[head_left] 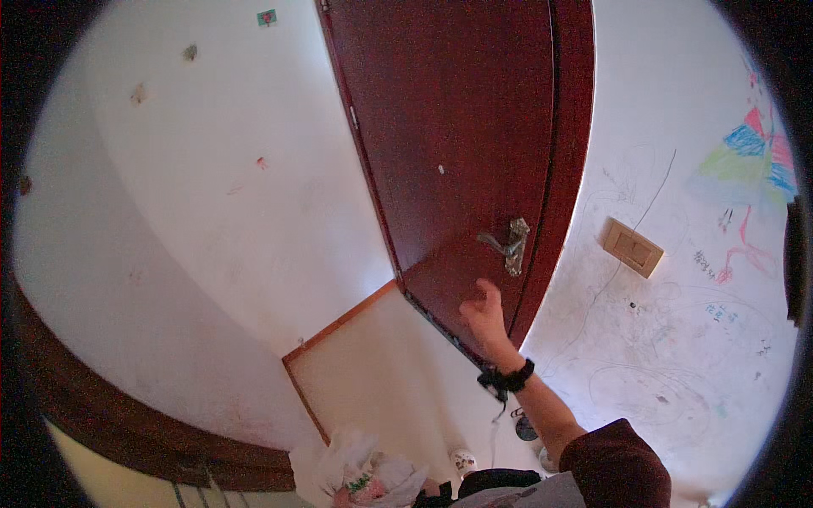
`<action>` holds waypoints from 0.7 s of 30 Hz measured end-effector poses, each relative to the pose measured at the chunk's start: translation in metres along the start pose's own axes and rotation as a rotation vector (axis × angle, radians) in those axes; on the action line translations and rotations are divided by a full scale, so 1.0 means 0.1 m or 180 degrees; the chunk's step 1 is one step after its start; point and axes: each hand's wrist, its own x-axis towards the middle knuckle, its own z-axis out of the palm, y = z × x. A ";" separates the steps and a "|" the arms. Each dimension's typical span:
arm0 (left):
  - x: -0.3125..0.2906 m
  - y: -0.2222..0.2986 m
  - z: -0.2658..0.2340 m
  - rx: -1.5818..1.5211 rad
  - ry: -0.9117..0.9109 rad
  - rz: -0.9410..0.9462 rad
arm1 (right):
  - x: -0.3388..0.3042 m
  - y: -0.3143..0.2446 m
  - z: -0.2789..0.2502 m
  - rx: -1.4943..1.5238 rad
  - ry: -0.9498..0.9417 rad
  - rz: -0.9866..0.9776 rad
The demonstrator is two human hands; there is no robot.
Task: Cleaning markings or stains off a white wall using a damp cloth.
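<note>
- Right hand (pixel 485 320): one, bare, raised before the door; fingers bent and parted from the thumb in a loose hook, gripping nothing.
- Left hand: not made out; its state could not be told.
- Door handle (pixel 514 247): one, silver-coloured lever on an ornate plate, near the right-hand edge of the door; it sat just above the right hand in the view, a visible gap between them.
- Door (pixel 474 127): one, dark red-brown, with a small pale mark on its face, in a frame (pixel 574 110) of like colour.
- Wristband (pixel 520 375): black, around the right wrist, a small black device (pixel 492 383) beside it and a thin cable hanging below.
- Sleeve (pixel 622 466): dark maroon, on the right upper arm.
- Switch plate (pixel 633 248): beige-gold, rectangular, on the wall to the right of the door.
- Right wall (pixel 627 339): white, scuffed, bearing pencil lines and a coloured drawing (pixel 749 152) in blue, green and pink.
- Left wall (pixel 212 229): white, lightly stained, with a small green-and-red sticker (pixel 267 18) high up.
- Plastic bag (pixel 398 474): translucent, at the lower edge, pink and green matter showing through.
- Floor (pixel 373 364): pale, edged by an orange-brown strip (pixel 339 322); a light-coloured shoe (pixel 463 461) stood lower down.
</note>
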 end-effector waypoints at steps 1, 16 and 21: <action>0.14 -0.03 0.02 -0.0244 -0.0118 0.0038 | 0.26 -0.01 0.01 -0.0605 0.0177 -0.0350; 2.25 -1.43 -0.37 -0.2867 -0.1268 0.0119 | 1.40 0.10 -0.45 -0.4720 -0.0066 0.0585; 2.46 -0.98 -0.43 -0.1812 -0.1442 0.0780 | 0.95 -0.34 0.31 -0.4390 -0.0258 0.0626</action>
